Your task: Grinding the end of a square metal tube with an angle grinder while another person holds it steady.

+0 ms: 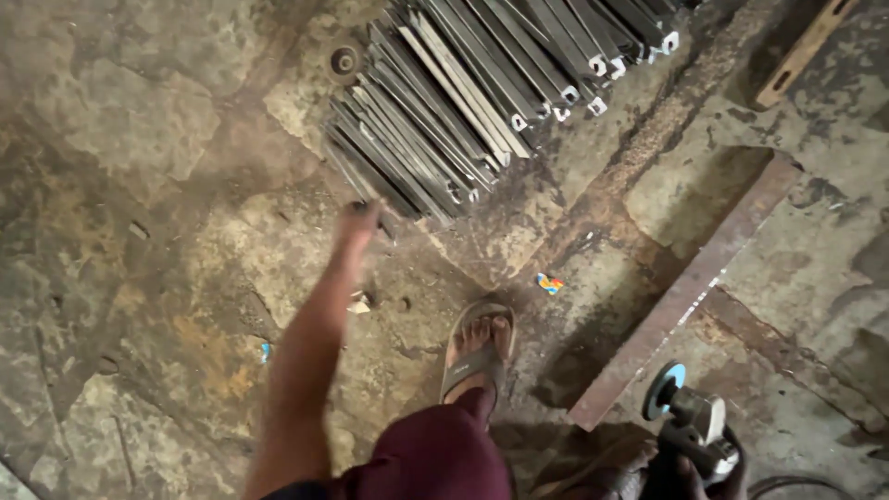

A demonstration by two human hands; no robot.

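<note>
1. At five o'clock, nearest to us, our right hand [699,474] is wrapped around the body of an angle grinder [690,417], fingers closed on it, the disc turned toward ten o'clock.
2. At six o'clock our foot in a sandal [477,350] stands on the stained stone floor [139,139], and a long rusty flat bar [685,292] runs from beside the grinder out toward two o'clock.
3. Farther out, just left of centre, our left hand [359,222] stretches toward twelve o'clock. It is blurred, so we cannot tell whether the fingers are spread or curled.
4. The fingertips sit at the near corner of a stack of square steel tubes [454,102], touching or just short of the lowest tube ends; the blur hides which.
5. We judge the tubes stiff, hard and fairly heavy, with sharp cut ends and possibly slick faces. The near end of a single tube, pinched across its flat sides, looks like the best hold.
6. Beyond, at eleven o'clock, a spare grinding disc [344,61] lies against the stack.
</note>
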